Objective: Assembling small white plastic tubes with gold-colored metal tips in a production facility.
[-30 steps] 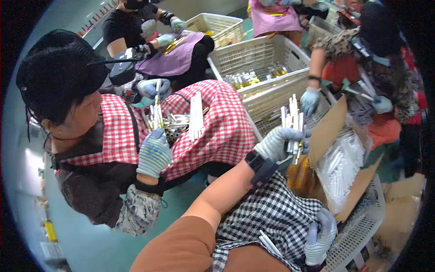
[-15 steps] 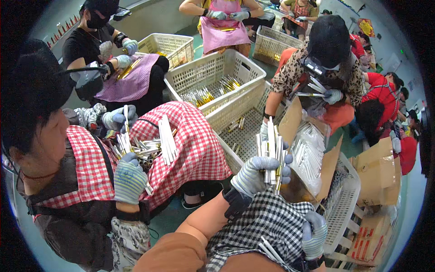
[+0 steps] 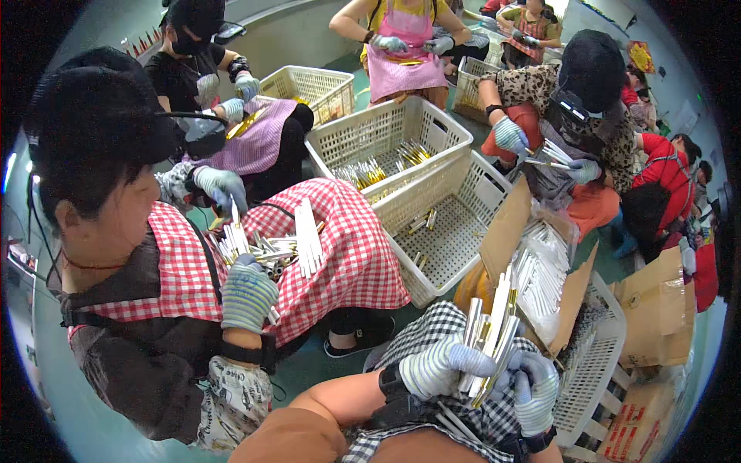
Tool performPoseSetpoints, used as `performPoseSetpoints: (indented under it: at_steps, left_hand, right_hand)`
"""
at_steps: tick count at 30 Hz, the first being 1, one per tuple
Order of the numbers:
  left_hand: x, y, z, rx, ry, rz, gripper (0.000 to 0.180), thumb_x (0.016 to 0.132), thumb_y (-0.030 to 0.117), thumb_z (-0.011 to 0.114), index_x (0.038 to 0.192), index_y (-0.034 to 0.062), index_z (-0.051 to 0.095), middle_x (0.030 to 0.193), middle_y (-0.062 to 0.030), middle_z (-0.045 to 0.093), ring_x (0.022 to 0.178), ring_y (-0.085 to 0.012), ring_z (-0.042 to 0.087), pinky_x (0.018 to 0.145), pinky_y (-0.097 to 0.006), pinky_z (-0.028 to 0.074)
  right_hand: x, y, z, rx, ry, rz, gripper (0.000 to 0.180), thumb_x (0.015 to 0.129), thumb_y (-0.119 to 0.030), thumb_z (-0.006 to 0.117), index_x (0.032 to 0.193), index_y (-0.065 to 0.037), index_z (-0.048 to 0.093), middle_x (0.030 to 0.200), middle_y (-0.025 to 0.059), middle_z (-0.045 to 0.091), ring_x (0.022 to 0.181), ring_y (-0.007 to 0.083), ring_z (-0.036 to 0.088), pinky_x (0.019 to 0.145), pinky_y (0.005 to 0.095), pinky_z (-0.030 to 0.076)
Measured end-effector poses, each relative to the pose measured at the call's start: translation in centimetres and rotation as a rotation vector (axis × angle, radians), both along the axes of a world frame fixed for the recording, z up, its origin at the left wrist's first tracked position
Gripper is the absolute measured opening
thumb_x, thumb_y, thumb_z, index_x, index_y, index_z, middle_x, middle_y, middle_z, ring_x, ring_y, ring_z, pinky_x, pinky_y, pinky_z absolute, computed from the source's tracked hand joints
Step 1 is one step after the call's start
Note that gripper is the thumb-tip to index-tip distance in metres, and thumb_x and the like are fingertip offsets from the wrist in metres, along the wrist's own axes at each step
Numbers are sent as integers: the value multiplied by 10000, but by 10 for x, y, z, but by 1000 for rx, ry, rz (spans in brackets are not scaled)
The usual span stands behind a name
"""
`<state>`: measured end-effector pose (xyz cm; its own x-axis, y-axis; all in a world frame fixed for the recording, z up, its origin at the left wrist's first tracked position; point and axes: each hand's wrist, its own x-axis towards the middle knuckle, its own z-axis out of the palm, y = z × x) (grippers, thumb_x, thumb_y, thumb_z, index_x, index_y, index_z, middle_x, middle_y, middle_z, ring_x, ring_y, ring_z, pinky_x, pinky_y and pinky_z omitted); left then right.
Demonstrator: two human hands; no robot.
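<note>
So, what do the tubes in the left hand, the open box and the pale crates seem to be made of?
Tubes: glossy; perhaps metal or coated plastic, judging by reflections.
Open box: likely matt brown cardboard, with stiff flaps.
Pale crates: probably moulded plastic, satin finish, regular perforations.

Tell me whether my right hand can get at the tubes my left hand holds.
Probably yes: your right hand is close beside the tubes in your left hand, with nothing visible between them.

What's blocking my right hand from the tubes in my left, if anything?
Only your left hand, gripping the tubes low down. Above it they stand uncovered, with nothing visible between them and your right hand.
</note>
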<state>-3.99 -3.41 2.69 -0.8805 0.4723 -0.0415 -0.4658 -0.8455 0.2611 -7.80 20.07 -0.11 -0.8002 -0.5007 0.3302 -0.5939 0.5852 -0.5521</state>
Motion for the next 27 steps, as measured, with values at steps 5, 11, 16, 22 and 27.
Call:
performPoseSetpoints:
  at_steps: [5, 11, 16, 22, 27]
  left_hand:
    - [11, 8, 7, -203, 123, 2, 421, 788, 154, 714, 1148, 5, 556, 928, -89, 642, 835, -195, 647, 726, -293, 531]
    - [31, 18, 1, -445, 319, 64, 485, 728, 156, 724, 1160, 7, 562, 971, -32, 635, 860, -102, 580, 782, -244, 471]
    - [50, 17, -1, -759, 297, -3, 307, 713, 189, 715, 945, 29, 593, 746, 4, 600, 641, -82, 546, 573, -246, 456]
    - [62, 15, -68, -697, 380, 48, 331, 647, 138, 736, 907, 21, 569, 750, -16, 584, 618, -92, 530, 556, -258, 454]
    - [50, -6, -35, -598, 250, -16, 240, 696, 160, 680, 892, 40, 611, 776, -36, 602, 696, -125, 560, 639, -288, 468]
  right_hand:
    - [-11, -3, -13, -100, 4, 54, 234, 766, -117, 630, 982, -32, 610, 1017, 161, 627, 949, 353, 581, 859, 437, 448]
    - [-22, -4, -48, -392, -358, 177, 391, 887, -335, 637, 1066, 8, 583, 1011, 92, 604, 902, 187, 582, 828, 327, 480]
    - [-21, 1, -67, -418, -479, 80, 559, 839, -416, 708, 1166, 5, 541, 1078, 80, 588, 977, 188, 557, 865, 349, 475]
    - [-18, -2, -62, -190, -317, 116, 532, 909, -418, 617, 1171, 40, 551, 1097, 117, 596, 1020, 220, 559, 930, 354, 425]
    - [-23, 1, -66, -82, -203, 37, 534, 926, -424, 545, 1188, 40, 563, 1123, 184, 591, 1055, 319, 559, 942, 409, 405]
